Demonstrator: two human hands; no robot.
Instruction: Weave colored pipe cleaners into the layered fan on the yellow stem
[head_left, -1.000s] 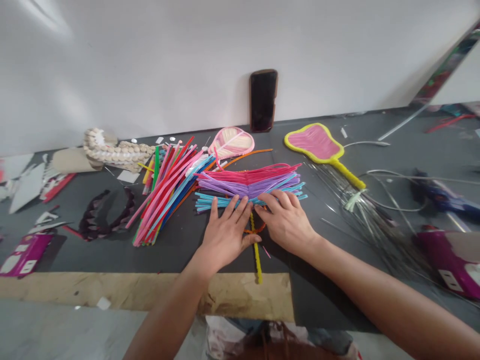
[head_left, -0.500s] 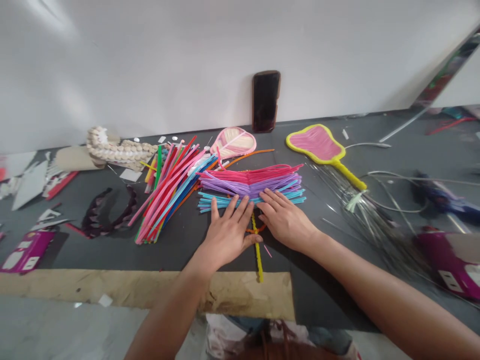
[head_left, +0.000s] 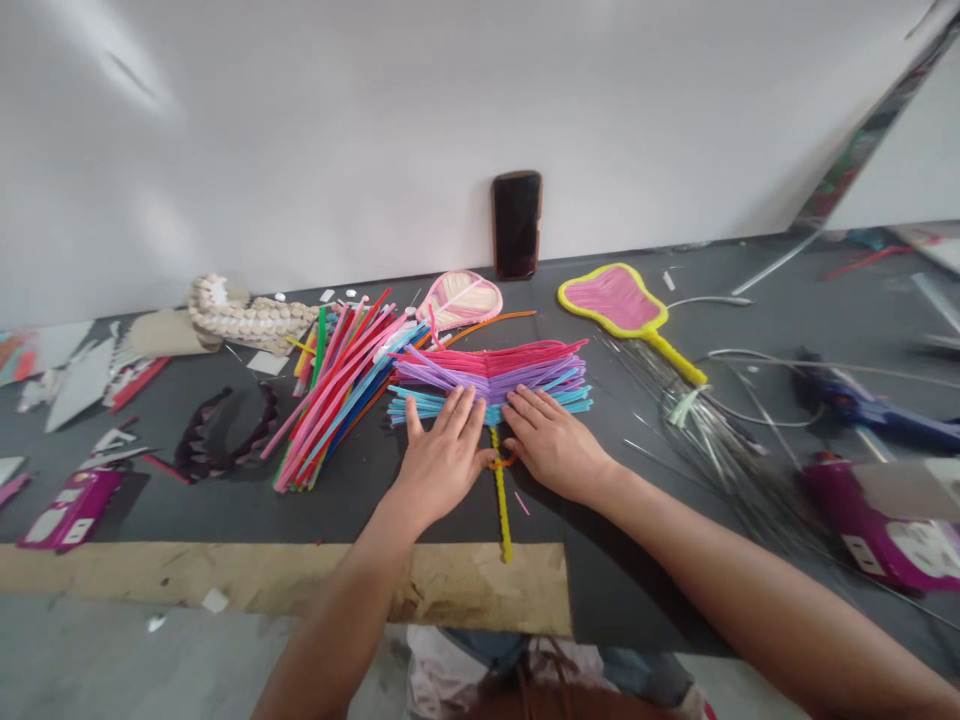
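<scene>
A fan-like piece of pipe cleaners [head_left: 491, 372] lies flat on the dark table, in bands of red, purple and light blue that meet along a middle line. From its near side runs a twisted yellow stem [head_left: 502, 510], with a bit of orange around it. My left hand [head_left: 442, 455] rests with fingers spread on the left part of the blue and purple bands, its thumb by the stem. On the right part, my right hand [head_left: 553, 440] lies flat with fingers stretched out. Neither hand grips anything that shows.
Loose pipe cleaners [head_left: 337, 385] lie in a bundle to the left, near a dark braided band [head_left: 225, 430]. A yellow-edged pink fan [head_left: 615, 300] and wires [head_left: 720, 450] lie right, with a blue glue gun [head_left: 885, 405] beyond. A phone [head_left: 516, 225] leans on the wall.
The camera view has shifted slightly, so everything sits a little differently in frame. My right hand has slid a little toward me; both hands remain flat on the pipe cleaners.
</scene>
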